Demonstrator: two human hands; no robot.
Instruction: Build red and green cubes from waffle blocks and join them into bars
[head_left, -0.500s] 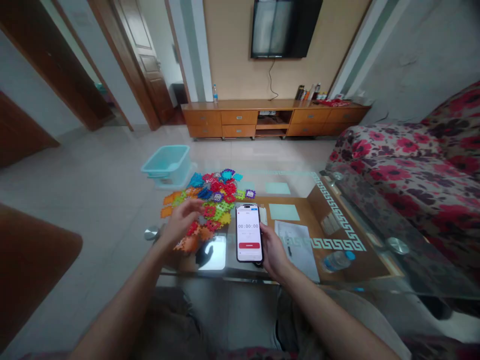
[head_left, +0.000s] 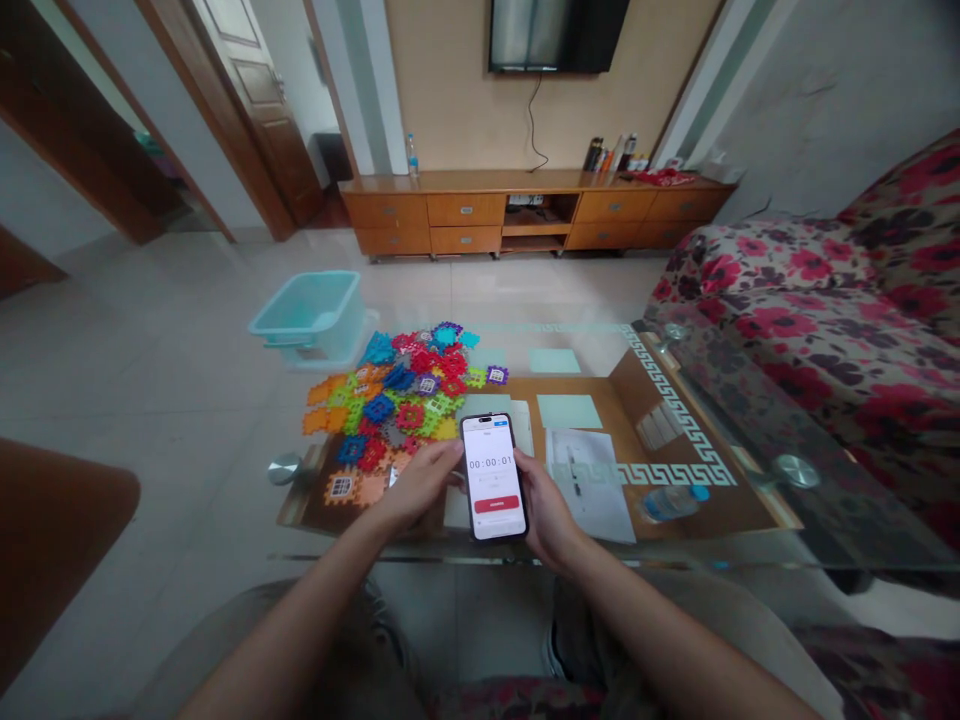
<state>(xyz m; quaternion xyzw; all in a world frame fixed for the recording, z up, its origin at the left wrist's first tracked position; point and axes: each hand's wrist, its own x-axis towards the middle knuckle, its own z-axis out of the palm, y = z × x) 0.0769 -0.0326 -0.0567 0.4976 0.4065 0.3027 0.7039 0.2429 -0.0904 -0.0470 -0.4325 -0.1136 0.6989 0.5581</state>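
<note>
A smartphone (head_left: 493, 478) is held upright over the front of the glass table, its white screen showing a timer at 00:00:01 above a red button. My right hand (head_left: 549, 508) grips its right edge, the fingers mostly hidden behind it. At the left edge, my left hand (head_left: 421, 485) is closed against the phone's side, with some fingertips out of sight. Just beyond my left hand lies a heap of colourful interlocking plastic pieces (head_left: 409, 415) in red, blue, green, orange and purple.
On the glass table (head_left: 675, 545) are paper sheets (head_left: 604, 500), a pen (head_left: 576, 472) and a plastic bottle (head_left: 671, 502) lying on its side. A light-blue tub (head_left: 307, 345) stands beyond the heap. Farther off are a wooden TV cabinet (head_left: 465, 210) and a floral sofa (head_left: 810, 330).
My left hand has moved from above the plastic pieces to the phone's left edge. The timer has gone from 00:00:00 to 00:00:01. The view has shifted slightly.
</note>
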